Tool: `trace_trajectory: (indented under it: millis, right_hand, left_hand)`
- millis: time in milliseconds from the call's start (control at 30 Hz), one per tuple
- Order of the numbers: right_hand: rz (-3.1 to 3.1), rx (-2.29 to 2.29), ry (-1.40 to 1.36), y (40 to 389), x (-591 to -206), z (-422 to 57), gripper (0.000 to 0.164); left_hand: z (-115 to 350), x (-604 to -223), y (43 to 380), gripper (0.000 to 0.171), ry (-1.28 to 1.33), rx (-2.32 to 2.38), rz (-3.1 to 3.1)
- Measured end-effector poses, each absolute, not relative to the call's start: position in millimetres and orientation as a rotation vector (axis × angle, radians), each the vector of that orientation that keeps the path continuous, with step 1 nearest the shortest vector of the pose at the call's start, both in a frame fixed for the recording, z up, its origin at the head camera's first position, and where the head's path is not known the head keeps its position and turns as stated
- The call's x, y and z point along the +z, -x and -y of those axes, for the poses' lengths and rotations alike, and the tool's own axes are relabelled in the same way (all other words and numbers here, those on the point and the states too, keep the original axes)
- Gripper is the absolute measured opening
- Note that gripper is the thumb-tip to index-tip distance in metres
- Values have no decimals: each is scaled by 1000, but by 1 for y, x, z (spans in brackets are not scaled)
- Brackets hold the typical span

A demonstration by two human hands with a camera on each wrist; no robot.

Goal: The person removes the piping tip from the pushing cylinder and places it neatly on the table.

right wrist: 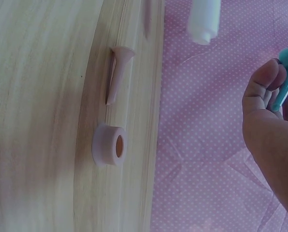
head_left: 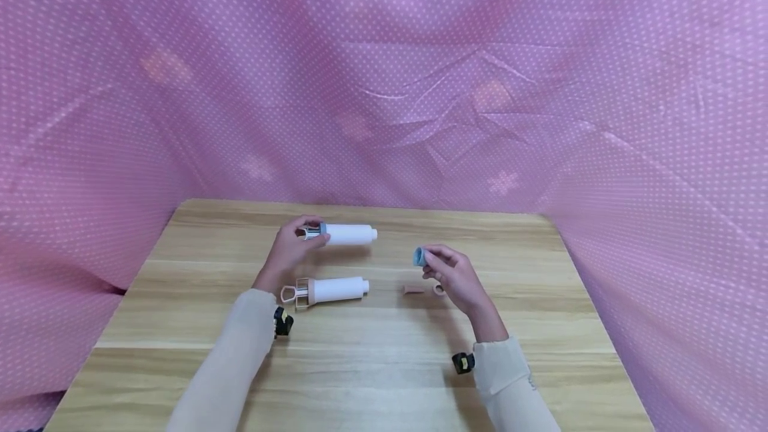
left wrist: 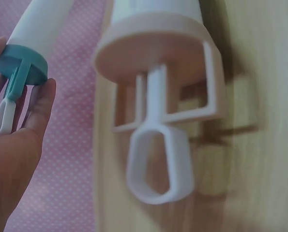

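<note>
My left hand grips a white syringe-like press at its teal end cap, above the far part of the table. Its narrow tip faces right. To its right, my right hand pinches a small teal funnel-shaped nozzle between thumb and fingers, apart from the press. The fingers hide part of the nozzle. Nearer me, a second white press with a pink end cap and a white loop handle lies on its side, close to my left wrist.
Below my right hand, a pink funnel-shaped nozzle and a pink ring cap lie on the wooden table. Pink dotted cloth hangs behind the table and at both sides.
</note>
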State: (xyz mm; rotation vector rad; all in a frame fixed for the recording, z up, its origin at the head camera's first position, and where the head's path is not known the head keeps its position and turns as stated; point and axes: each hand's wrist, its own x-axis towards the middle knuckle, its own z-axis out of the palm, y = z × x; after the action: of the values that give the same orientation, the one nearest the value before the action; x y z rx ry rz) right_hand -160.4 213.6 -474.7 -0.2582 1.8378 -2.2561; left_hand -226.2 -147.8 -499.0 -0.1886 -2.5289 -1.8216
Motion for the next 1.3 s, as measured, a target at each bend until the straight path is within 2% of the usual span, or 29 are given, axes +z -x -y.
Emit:
trace_trajectory:
  millis: [300,1033,1300]
  right_hand:
    - [-1786,-2296,275,162,-473,-212,24]
    - [-1826,-2281,261,168,-480,-212,28]
    - [-1834,-2268,258,166,-479,-214,30]
  left_hand:
    - [155,-515,241,51,131,-1911,2540]
    - [161,-538,261,52,49,-1945,2653]
    - [160,-546,257,54,-9,-1921,2698]
